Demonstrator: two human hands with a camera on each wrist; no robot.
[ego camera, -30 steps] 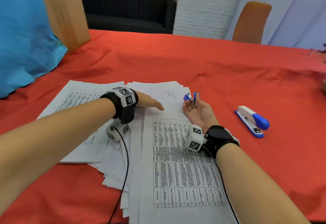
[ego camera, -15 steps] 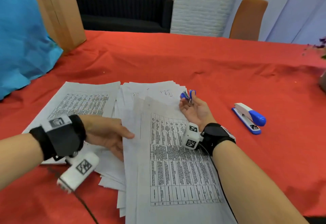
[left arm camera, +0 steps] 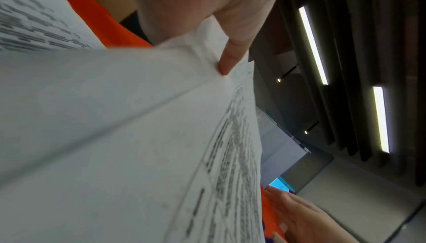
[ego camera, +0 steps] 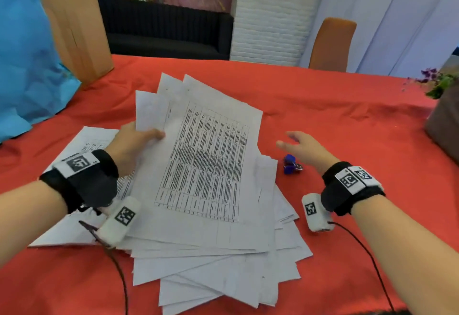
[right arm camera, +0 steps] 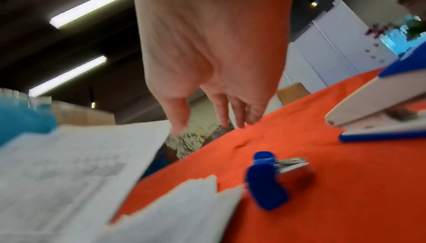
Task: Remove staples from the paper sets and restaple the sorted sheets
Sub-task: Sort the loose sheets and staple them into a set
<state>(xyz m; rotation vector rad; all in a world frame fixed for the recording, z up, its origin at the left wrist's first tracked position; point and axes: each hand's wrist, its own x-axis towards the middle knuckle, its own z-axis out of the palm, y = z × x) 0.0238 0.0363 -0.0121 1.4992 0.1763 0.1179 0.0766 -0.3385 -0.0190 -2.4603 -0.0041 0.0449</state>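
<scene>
My left hand (ego camera: pixel 135 141) grips the left edge of a set of printed sheets (ego camera: pixel 206 160) and holds its far end lifted off the table; the thumb lies on top. In the left wrist view a fingertip (left arm camera: pixel 227 66) presses the lifted sheets (left arm camera: pixel 138 119). Underneath lies a fanned pile of loose papers (ego camera: pixel 223 277). My right hand (ego camera: pixel 301 147) hovers empty, fingers spread, just right of the lifted sheets. The blue staple remover (ego camera: pixel 291 165) (right arm camera: pixel 268 179) lies on the red cloth below that hand. The white and blue stapler (right arm camera: pixel 380 104) shows only in the right wrist view.
The red tablecloth (ego camera: pixel 347 121) covers the table. A blue paper mass (ego camera: pixel 24 66) and a brown cardboard box (ego camera: pixel 74 24) stand at the back left. A potted plant (ego camera: pixel 444 106) sits at the right edge. An orange chair (ego camera: pixel 331 44) stands behind.
My left hand took the paper set's edge and lifted it. My right hand let go of the staple remover, which now lies on the cloth, and opened toward the sheets.
</scene>
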